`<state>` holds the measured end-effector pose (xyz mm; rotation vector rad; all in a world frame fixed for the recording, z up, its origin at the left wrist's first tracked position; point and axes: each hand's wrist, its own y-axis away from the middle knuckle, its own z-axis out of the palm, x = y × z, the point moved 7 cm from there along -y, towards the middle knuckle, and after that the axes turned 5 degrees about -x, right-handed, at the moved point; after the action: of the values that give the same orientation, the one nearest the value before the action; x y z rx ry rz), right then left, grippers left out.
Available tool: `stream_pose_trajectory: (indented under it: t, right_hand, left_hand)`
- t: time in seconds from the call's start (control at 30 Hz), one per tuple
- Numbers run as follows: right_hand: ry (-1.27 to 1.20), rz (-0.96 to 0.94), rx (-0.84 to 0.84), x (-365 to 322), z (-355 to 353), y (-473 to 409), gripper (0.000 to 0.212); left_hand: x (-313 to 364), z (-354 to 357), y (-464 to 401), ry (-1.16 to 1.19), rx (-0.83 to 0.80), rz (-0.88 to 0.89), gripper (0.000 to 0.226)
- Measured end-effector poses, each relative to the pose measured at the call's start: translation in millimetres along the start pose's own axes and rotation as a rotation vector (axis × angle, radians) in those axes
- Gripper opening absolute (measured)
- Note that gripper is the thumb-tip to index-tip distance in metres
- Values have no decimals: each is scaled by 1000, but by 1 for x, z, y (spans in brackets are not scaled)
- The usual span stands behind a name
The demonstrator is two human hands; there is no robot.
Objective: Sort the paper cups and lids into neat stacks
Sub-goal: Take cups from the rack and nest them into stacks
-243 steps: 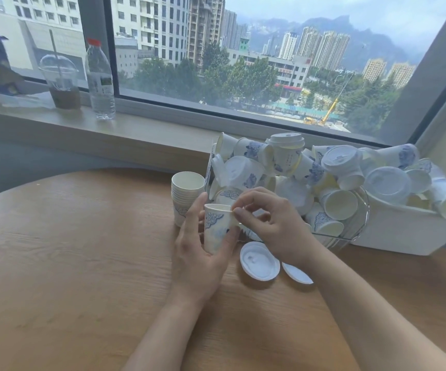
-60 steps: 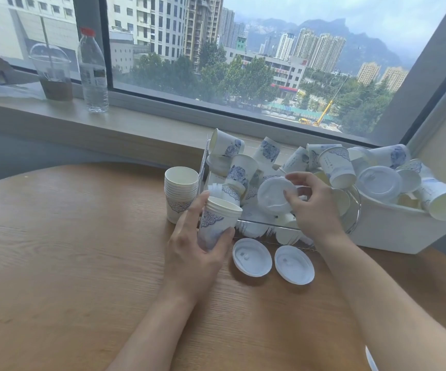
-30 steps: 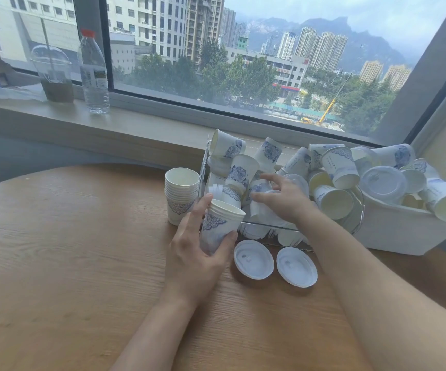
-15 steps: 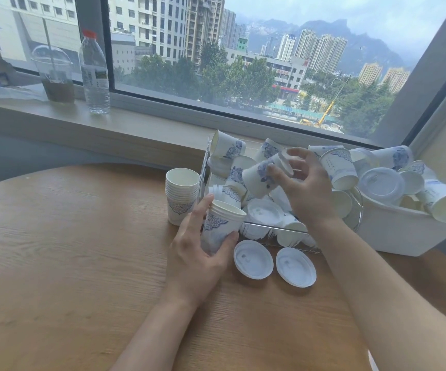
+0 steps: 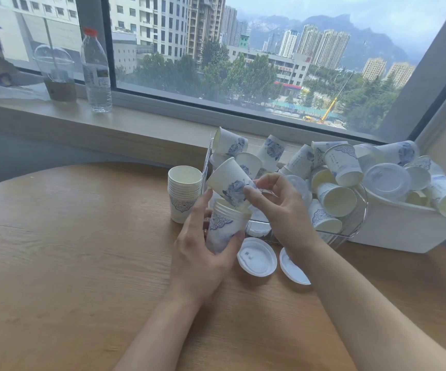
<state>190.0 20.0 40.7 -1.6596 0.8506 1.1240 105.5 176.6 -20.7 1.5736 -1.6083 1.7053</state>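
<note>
Your left hand (image 5: 199,253) gripped the nested cups (image 5: 225,226) upright. Your right hand (image 5: 283,210) pinched a tilted cup (image 5: 229,180), its base touching their rim.

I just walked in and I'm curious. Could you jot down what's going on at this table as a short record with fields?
Activity: sorting paper cups and lids
Left hand: grips a short nested stack of cups
Right hand: pinches a tilted cup, its base at the stack's mouth
Finished stack: upright on the table, left of the hands
Loose lids: two, one in front of the bin, the other partly hidden by the right arm
Unsorted pile: cups and lids jumbled in a white bin
Windowsill: water bottle, domed drink cup
</note>
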Motion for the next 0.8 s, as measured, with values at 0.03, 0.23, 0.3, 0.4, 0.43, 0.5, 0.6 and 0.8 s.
stream_pose_trajectory:
  t: [0.03, 0.23, 0.3, 0.4, 0.43, 0.5, 0.6, 0.8]
  right_hand:
    - [2, -1, -6, 1, 1, 0, 27]
    - [200, -46, -102, -1, 6, 3, 57]
    - [239, -52, -124, -1, 7, 3, 55]
    - [260, -52, -125, -2, 6, 5, 48]
    - [257, -48, -129, -3, 6, 6, 46]
    - [264, -32, -145, -2, 6, 8, 42]
    - [312, 0, -172, 1, 8, 12, 37]
    - [357, 22, -203, 2, 9, 12, 33]
  left_hand:
    - [1, 0, 0, -7, -2, 4, 91]
    - [4, -2, -1, -12, -2, 18, 88]
    - [3, -2, -1, -1, 1, 14, 86]
    - [3, -3, -1, 8, 9, 15, 88]
    - [3, -3, -2, 13, 13, 17, 88]
    - [3, -4, -3, 18, 28, 22, 88]
    - [4, -6, -4, 9, 48, 25, 88]
    - [2, -12, -3, 2, 103, 16, 85]
